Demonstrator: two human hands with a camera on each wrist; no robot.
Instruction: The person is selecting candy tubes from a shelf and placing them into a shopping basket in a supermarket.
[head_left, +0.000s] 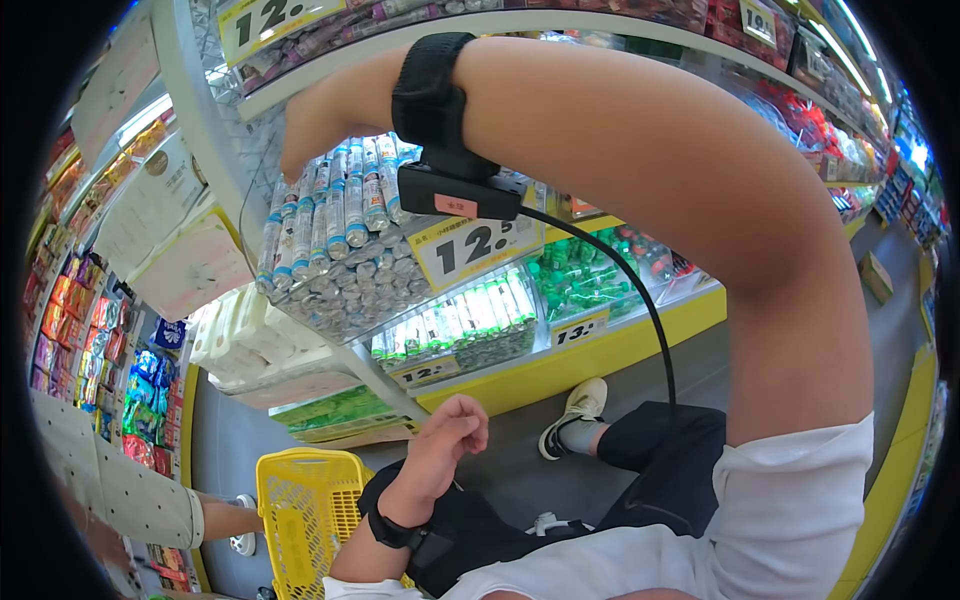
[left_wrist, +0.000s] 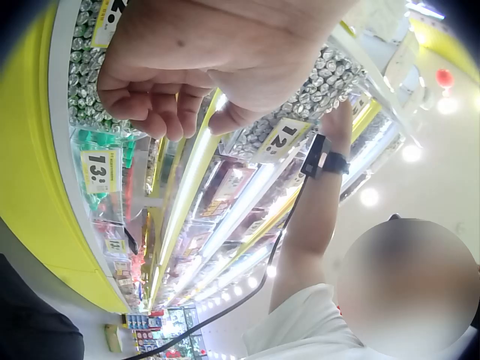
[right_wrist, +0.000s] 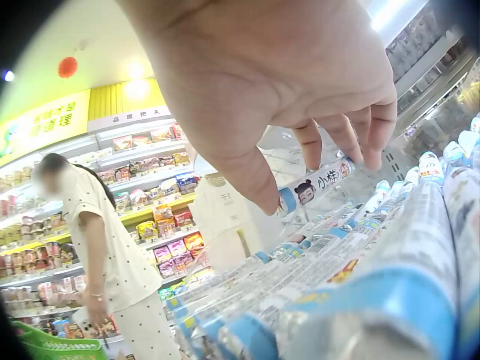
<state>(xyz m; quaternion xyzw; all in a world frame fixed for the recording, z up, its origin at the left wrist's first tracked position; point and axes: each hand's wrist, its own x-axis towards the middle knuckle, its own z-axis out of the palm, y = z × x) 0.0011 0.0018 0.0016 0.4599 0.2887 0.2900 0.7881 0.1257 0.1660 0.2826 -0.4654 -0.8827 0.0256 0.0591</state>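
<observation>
In the right wrist view, my right hand (right_wrist: pixel 277 82) pinches a small white tube with a blue end (right_wrist: pixel 319 184) between thumb and fingers. Rows of similar wrapped tubes (right_wrist: pixel 375 277) lie below it in a clear bin. From the head view, the right hand (head_left: pixel 325 120) reaches over the shelf bin of tubes (head_left: pixel 345 200), its fingers largely hidden. Low in front of my body, my left hand (head_left: pixel 445 445) hangs with loosely curled fingers and holds nothing; the left wrist view shows this hand (left_wrist: pixel 187 67) too.
A yellow basket (head_left: pixel 310 520) stands on the floor at lower left. Price tags (head_left: pixel 475 248) line the shelf edges. Bins of green-wrapped items (head_left: pixel 600 270) sit to the right. Someone in dotted clothes (right_wrist: pixel 112 240) stands beyond the shelf, near a green basket (right_wrist: pixel 56 343). A cable (head_left: pixel 640 290) hangs from my right wrist camera.
</observation>
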